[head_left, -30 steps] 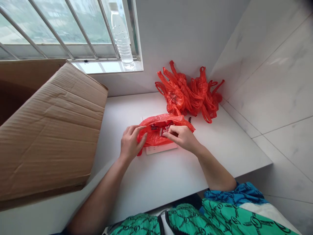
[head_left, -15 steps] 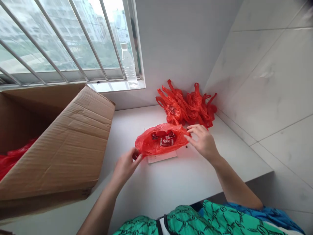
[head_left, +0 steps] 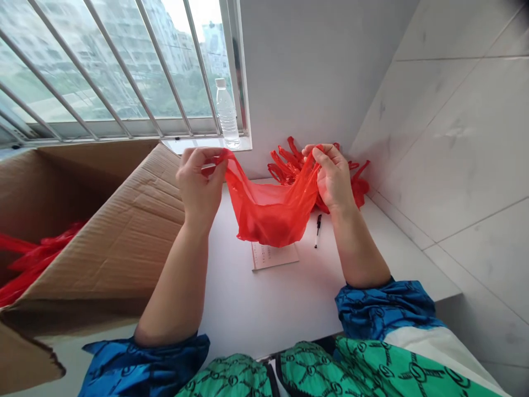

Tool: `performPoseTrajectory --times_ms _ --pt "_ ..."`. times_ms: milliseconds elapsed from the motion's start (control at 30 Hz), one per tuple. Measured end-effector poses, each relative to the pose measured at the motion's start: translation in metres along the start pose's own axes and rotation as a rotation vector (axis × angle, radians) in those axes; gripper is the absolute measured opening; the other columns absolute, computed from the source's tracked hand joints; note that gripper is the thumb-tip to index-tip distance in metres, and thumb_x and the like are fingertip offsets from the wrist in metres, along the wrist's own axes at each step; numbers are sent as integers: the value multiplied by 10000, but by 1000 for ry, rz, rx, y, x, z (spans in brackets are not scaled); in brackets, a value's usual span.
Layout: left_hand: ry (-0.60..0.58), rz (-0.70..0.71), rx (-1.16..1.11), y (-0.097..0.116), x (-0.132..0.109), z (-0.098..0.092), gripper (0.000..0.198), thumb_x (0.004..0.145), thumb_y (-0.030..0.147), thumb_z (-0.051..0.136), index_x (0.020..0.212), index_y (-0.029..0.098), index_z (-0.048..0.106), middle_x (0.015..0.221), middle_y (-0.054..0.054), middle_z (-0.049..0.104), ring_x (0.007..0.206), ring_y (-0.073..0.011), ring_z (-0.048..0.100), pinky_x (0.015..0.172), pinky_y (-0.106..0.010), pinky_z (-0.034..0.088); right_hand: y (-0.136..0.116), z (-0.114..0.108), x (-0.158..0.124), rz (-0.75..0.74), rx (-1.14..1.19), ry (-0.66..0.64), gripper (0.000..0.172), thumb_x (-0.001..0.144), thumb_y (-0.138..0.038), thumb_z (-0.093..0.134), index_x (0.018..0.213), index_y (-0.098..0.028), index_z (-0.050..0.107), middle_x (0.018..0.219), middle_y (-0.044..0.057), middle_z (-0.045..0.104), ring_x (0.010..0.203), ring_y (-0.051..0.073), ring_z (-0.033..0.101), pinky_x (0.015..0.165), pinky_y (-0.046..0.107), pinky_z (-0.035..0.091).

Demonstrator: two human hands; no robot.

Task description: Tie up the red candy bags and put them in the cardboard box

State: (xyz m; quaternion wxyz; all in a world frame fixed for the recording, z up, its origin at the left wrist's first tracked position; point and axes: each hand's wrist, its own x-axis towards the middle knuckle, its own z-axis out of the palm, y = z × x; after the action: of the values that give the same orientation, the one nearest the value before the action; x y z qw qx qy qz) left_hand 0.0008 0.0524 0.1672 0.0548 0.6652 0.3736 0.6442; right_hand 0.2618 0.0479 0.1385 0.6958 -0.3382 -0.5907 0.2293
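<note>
A red plastic bag [head_left: 273,220] hangs stretched between my two hands, sagging in the middle. My left hand [head_left: 203,182] pinches its left handle, and my right hand [head_left: 328,168] grips the right one. Something darker shows faintly through the bag's bottom; the red-wrapped packets seen earlier are hidden inside. Below the bag lies a notepad [head_left: 275,257] with writing on it, its upper part covered. A black and white pen [head_left: 318,231] rests to the right of the notepad.
Several tied red bags [head_left: 289,162] are heaped against the back wall, partly behind my right hand. On the left, an open cardboard box [head_left: 119,220] holds more red plastic bags [head_left: 37,256]. A clear water bottle [head_left: 227,116] stands on the windowsill beside the barred window.
Both hands have risen, lifting the red bag off the table by its handles. Its mouth has turned, so the packets no longer show. The pen and more of the notepad have come into view.
</note>
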Motion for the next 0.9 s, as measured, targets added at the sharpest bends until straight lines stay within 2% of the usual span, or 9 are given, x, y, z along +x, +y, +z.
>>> performPoseTrajectory --times_ms 133,233,300,433,533,600,700,800,900 --pt "65 21 190 12 5 -17 141 839 139 681 947 213 732 919 -9 651 787 -110 616 602 -231 488 -7 4 -6 0 92 -70 237 943 -467 602 1082 -274 597 1176 24 656 1170 195 624 1077 395 472" --pt "-18 -31 291 18 5 -21 73 824 223 726 896 223 726 710 38 632 641 -96 567 620 -256 455 -12 9 -13 45 133 -205 384 897 -531 655 1194 -297 588 1279 33 620 1147 216 636 982 388 535" --pt "-81 -74 235 23 3 -18 110 812 256 737 915 223 717 685 46 620 596 -89 543 597 -255 447 -15 17 -20 71 92 -297 523 878 -533 681 1332 -330 519 1364 47 570 1126 221 636 923 388 557" --pt "-308 -133 -74 38 -8 -3 165 786 172 711 949 193 691 753 20 647 640 -101 599 579 -233 487 -12 44 -40 34 -100 -413 736 789 -459 798 1434 -358 457 1422 63 483 1236 251 535 980 420 519" --pt "-559 -114 -294 42 -23 5 176 834 175 673 1009 185 661 937 -35 700 867 -157 681 772 -292 561 -4 62 -51 2 -123 -396 473 854 -444 733 1284 -284 621 1280 80 535 1194 257 543 969 435 520" --pt "-526 -105 -367 34 -36 8 190 876 217 653 1063 201 632 1126 -70 681 1058 -198 662 921 -355 541 1 66 -53 32 -85 -364 327 947 -454 606 1191 -252 686 1183 83 571 1131 240 567 919 407 540" --pt "-321 -177 -364 9 -62 14 444 837 281 729 1233 259 531 1349 -87 571 1239 -240 576 1015 -402 487 4 65 -51 152 0 -344 369 991 -501 512 1173 -246 708 1119 72 592 983 197 602 763 317 557" --pt "-517 -386 -473 -14 -83 23 804 796 323 782 1451 304 317 1307 -108 603 1169 -256 621 962 -407 513 7 63 -50 297 156 -375 395 972 -545 530 1131 -233 711 945 35 617 683 129 571 562 257 494" --pt "-696 -589 -616 -28 -92 27 655 863 359 710 1432 258 403 1062 -70 700 966 -218 681 894 -361 519 13 60 -50 376 292 -361 398 964 -560 536 1072 -212 697 717 -16 572 506 94 447 462 234 388"
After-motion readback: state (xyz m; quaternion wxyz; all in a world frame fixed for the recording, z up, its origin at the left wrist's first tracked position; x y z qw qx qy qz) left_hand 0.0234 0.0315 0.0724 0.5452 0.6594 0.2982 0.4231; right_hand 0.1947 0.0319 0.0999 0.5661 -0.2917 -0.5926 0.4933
